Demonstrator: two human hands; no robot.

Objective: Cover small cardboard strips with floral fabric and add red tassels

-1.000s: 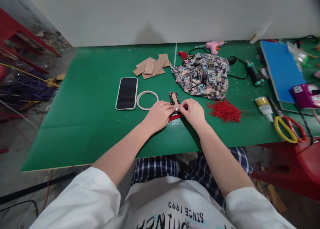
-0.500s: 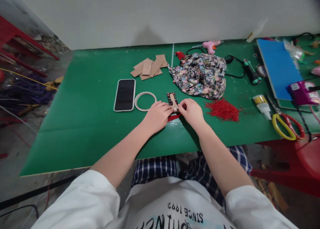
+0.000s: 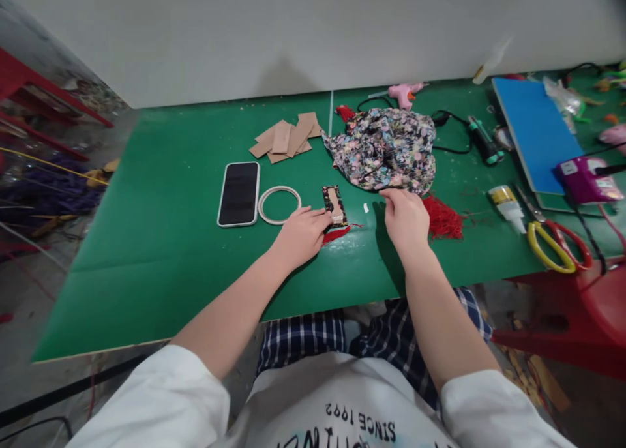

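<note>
My left hand rests on the green table, its fingertips pressing the near end of a small fabric-covered card strip with a red tassel poking out beneath it. My right hand hovers to the right, fingers loosely curled and holding nothing, near the edge of the crumpled floral fabric and the pile of red threads. A tiny white scrap lies between the strip and my right hand.
A phone and a white ring lie left of the strip. Cardboard pieces sit further back. Glue bottle, yellow-red scissors, pink glue gun, blue board and a purple device are at the right.
My right hand let go of the strip and moved right toward the floral fabric. My left hand stays pressed on the strip. The camera tilted slightly.
</note>
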